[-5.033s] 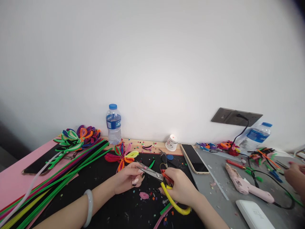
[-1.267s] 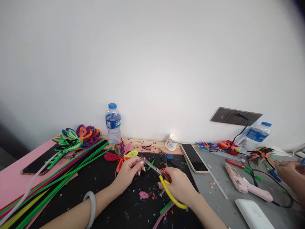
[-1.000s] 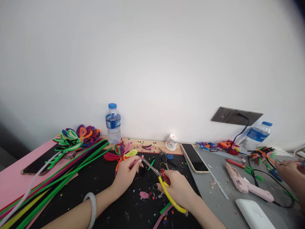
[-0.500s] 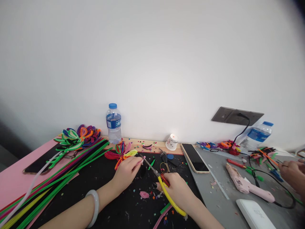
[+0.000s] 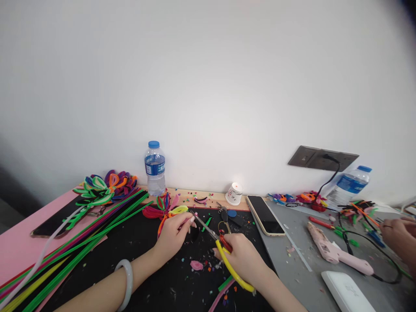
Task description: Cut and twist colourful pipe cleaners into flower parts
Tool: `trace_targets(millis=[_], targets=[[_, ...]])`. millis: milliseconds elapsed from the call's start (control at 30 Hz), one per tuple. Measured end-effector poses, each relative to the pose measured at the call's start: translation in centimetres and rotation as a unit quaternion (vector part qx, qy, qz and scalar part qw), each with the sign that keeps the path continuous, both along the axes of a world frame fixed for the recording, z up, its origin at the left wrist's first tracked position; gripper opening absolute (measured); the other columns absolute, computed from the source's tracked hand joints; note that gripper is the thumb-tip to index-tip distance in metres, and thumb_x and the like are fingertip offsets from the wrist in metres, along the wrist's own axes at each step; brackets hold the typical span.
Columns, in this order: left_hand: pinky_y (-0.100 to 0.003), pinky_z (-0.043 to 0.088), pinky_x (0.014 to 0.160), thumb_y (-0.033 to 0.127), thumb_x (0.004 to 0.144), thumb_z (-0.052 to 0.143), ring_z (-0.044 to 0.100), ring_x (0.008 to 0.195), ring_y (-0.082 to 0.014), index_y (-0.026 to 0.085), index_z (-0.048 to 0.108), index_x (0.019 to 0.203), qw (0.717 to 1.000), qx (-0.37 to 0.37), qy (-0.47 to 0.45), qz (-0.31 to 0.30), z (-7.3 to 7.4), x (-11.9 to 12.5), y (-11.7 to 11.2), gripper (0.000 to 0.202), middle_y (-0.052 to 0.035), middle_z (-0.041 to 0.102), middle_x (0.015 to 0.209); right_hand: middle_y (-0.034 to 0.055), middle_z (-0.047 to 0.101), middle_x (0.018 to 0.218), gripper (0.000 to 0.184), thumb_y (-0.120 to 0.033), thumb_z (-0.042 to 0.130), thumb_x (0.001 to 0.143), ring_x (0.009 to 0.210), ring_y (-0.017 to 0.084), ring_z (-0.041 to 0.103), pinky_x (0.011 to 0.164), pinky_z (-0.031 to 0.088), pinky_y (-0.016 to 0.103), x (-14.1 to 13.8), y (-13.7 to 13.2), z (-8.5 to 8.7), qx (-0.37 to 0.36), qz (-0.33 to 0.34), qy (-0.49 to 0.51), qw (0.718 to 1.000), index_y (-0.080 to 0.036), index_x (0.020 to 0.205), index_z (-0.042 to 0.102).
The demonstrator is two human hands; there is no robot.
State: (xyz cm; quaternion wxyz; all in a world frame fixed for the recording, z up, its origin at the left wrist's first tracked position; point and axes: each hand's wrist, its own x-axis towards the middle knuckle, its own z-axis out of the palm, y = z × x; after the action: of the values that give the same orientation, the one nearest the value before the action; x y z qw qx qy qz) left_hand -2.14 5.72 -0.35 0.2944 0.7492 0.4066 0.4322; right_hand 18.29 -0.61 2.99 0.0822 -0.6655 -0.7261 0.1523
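My right hand [image 5: 244, 259] grips scissors [image 5: 218, 243] with red and yellow handles, blades pointing up-left toward my left hand. My left hand [image 5: 174, 234] is closed in a pinch on a small pink pipe-cleaner piece at the blade tips, beside a multicoloured pipe-cleaner flower [image 5: 165, 209] that lies on the black mat [image 5: 136, 255]. A pale bangle [image 5: 125, 277] sits on my left wrist. Small cut scraps, including a pink one [image 5: 196, 265], lie between my hands.
Long pipe cleaners [image 5: 74, 247] and finished flowers [image 5: 104, 187] lie left. A water bottle [image 5: 155, 169], paper cup [image 5: 234, 193], keys [image 5: 224, 214] and phone [image 5: 264, 215] stand behind. A pink glue gun [image 5: 334, 251], another bottle [image 5: 347, 185] and another person's hand [image 5: 398, 236] are right.
Five seconds ago both hands were lower and closer together; the left has since moved up to the flower and the scissors followed. In the last second little has shifted.
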Motion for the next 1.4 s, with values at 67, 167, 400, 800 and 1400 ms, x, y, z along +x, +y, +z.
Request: trace_targets(millis=[67, 167, 400, 800, 1400], targets=[[-0.022, 0.041, 0.056, 0.027, 0.085, 0.042, 0.053, 0.054, -0.0122, 0.017, 0.058, 0.074, 0.998, -0.042, -0.037, -0.019, 0.3, 0.1, -0.1, 0.022, 0.0000, 0.059, 0.062, -0.0012, 0.054, 0.057, 0.031, -0.044, 0.056, 0.073, 0.049, 0.010, 0.041, 0.045, 0.021, 0.021, 0.0, 0.0, 0.0, 0.008, 0.005, -0.006, 1.000, -0.018, 0.057, 0.051], [-0.022, 0.039, 0.053, 0.030, 0.085, 0.043, 0.049, 0.050, -0.0106, 0.016, 0.057, 0.069, 0.987, -0.109, -0.103, -0.060, 0.7, 0.2, 0.1, 0.025, 0.0009, 0.056, 0.061, -0.0005, 0.056, 0.059, 0.031, -0.045, 0.057, 0.072, 0.050, 0.011, 0.044, 0.046, 0.021, 0.021, 0.1, 0.1, 0.1, 0.020, 0.008, -0.021, 1.000, -0.018, 0.059, 0.051], [-0.020, 0.033, 0.050, 0.034, 0.082, 0.051, 0.043, 0.048, -0.0067, 0.014, 0.054, 0.067, 0.916, -0.269, -0.257, -0.150, 0.1, 0.5, 0.7, 0.025, 0.0010, 0.056, 0.063, 0.0014, 0.060, 0.067, 0.027, -0.044, 0.058, 0.073, 0.058, 0.014, 0.051, 0.049, 0.023, 0.022, 0.3, 0.4, 0.6, 0.033, 0.028, -0.035, 0.998, -0.018, 0.064, 0.054], [-0.020, 0.030, 0.048, 0.023, 0.077, 0.062, 0.039, 0.043, -0.0044, 0.015, 0.054, 0.071, 0.749, -0.454, -0.404, -0.264, -0.8, -0.1, 1.0, 0.013, 0.0033, 0.052, 0.053, -0.0024, 0.051, 0.060, 0.028, -0.039, 0.058, 0.072, 0.053, 0.011, 0.041, 0.048, 0.019, 0.021, 1.3, 0.7, 0.5, 0.067, 0.085, -0.036, 0.993, -0.019, 0.059, 0.044], [-0.019, 0.023, 0.044, 0.018, 0.071, 0.067, 0.027, 0.039, -0.0056, 0.018, 0.061, 0.077, 0.653, -0.502, -0.431, -0.368, -0.8, -0.7, 0.6, 0.008, 0.0068, 0.039, 0.039, -0.0051, 0.046, 0.062, 0.036, -0.046, 0.068, 0.064, 0.051, 0.009, 0.035, 0.047, 0.018, 0.022, 1.4, 0.7, 1.0, 0.091, 0.137, -0.046, 0.985, -0.019, 0.062, 0.044]])
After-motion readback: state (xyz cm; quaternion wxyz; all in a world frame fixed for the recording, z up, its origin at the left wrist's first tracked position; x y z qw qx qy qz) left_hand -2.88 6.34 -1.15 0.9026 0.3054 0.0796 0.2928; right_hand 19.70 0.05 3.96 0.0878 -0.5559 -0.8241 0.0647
